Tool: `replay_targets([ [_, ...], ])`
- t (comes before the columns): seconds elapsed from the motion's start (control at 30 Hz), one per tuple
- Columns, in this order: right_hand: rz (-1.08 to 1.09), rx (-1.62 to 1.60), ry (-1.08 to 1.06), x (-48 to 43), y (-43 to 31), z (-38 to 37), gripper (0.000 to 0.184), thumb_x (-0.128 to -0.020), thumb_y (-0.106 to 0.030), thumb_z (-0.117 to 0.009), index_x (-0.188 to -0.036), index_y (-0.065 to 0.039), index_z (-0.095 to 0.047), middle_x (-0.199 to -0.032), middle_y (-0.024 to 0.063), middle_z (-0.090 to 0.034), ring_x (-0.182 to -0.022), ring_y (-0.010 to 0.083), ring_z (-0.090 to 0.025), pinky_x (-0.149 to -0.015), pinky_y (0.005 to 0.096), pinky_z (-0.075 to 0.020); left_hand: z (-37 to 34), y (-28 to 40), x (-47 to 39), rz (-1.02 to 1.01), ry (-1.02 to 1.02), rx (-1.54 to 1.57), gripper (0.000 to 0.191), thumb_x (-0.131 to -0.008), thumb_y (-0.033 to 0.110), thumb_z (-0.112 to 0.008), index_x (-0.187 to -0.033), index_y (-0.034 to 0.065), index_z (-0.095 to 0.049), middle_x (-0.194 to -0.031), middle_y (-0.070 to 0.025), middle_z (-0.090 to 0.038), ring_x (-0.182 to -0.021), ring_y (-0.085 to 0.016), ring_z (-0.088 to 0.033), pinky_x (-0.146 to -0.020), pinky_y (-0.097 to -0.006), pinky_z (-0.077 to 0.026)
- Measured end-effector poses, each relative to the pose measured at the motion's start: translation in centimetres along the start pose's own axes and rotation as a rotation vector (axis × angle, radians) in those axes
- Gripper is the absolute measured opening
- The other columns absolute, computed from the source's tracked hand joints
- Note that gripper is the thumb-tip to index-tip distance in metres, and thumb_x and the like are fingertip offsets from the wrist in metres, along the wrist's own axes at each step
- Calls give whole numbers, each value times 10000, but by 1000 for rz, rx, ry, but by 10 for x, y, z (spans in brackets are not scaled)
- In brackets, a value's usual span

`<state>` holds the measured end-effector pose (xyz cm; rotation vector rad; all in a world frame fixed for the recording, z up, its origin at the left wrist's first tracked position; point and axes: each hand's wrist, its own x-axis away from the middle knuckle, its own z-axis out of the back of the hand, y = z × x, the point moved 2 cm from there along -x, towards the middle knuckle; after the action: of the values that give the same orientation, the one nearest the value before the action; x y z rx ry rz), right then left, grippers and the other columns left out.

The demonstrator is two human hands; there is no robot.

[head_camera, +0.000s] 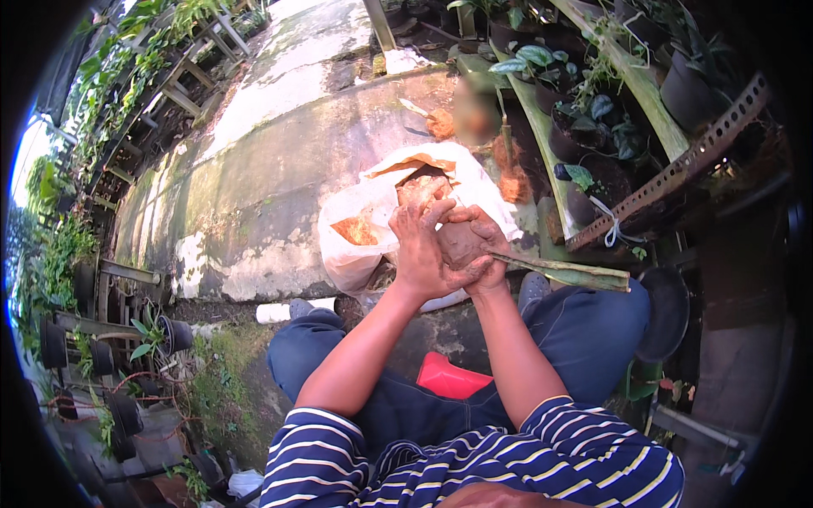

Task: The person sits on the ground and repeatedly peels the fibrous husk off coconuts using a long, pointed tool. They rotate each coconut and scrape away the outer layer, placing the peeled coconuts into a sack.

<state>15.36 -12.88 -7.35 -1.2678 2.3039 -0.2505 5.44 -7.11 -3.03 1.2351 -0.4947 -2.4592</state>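
Observation:
My left hand (419, 244) and my right hand (490, 244), both smeared with mud, cup a rounded grey-brown lump of wet clay (460, 246) between them. A cut green plant stem (587, 274) juts out of the lump to the right, past my right wrist. Just beyond my hands lies an open white sack (483, 187) with more wet clay (419, 189) in its mouth. Left of that stands a white plastic bag (356, 200) holding orange-brown coconut fibre (356, 230).
On the concrete path (273, 197) beyond lie fibre-wrapped stem cuttings (439, 124), with others (513, 184) to the right. Potted plants (587, 124) and a perforated metal bar (673, 162) border the right side. A red plastic object (451, 376) shows between my legs; hanging pots (174, 334) stand left.

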Motion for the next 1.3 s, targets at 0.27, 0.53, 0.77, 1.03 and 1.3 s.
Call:
replay_targets([
  [0.27, -224, -260, 303, 14, 5, 9, 393, -987, -309, -520, -1198, 2, -636, -1221, 150, -682, -1175, 293, -657, -1049, 430, -532, -22, 4, 10, -98, -2, 132, 743, -820, 380, -853, -1390, 57, -504, -1376, -223, -532, -1229, -454, -500, -1070, -573, -344],
  [0.53, -151, -228, 250, 5, 25, 45, 532, -1067, -442, -403, -1276, 0, -612, -1202, 165, -694, -1110, 293, -706, -952, 411, -600, -17, -10, 8, 104, -196, 84, 774, -856, 325, -819, -1443, 8, -427, -1447, -252, -495, -1330, -450, -445, -1166, -588, -253],
  [0.77, -154, -220, 360, 3, 22, 37, 492, -1076, -406, -415, -1265, -3, -625, -1192, 170, -702, -1112, 306, -702, -970, 448, -593, -11, -3, -1, 88, -43, -20, 883, -801, 425, -865, -1446, 9, -430, -1502, -276, -441, -1399, -460, -376, -1176, -605, -231],
  [1.03, -151, -150, 472, -5, 10, 33, 467, -1064, -383, -457, -1276, -4, -630, -1228, 161, -693, -1130, 304, -689, -990, 451, -573, -34, -15, 7, 170, -109, -34, 932, -835, 507, -825, -1488, -17, -415, -1484, -311, -458, -1412, -520, -359, -1217, -659, -158],
  [1.3, -113, -9, 365, 4, 34, 94, 444, -1062, -390, -469, -1308, -49, -614, -1261, 128, -669, -1167, 288, -656, -1012, 438, -540, -30, -7, -2, -76, -138, -85, 489, -945, 401, -692, -1357, 144, -632, -1467, -181, -536, -1329, -367, -513, -1089, -573, -353],
])
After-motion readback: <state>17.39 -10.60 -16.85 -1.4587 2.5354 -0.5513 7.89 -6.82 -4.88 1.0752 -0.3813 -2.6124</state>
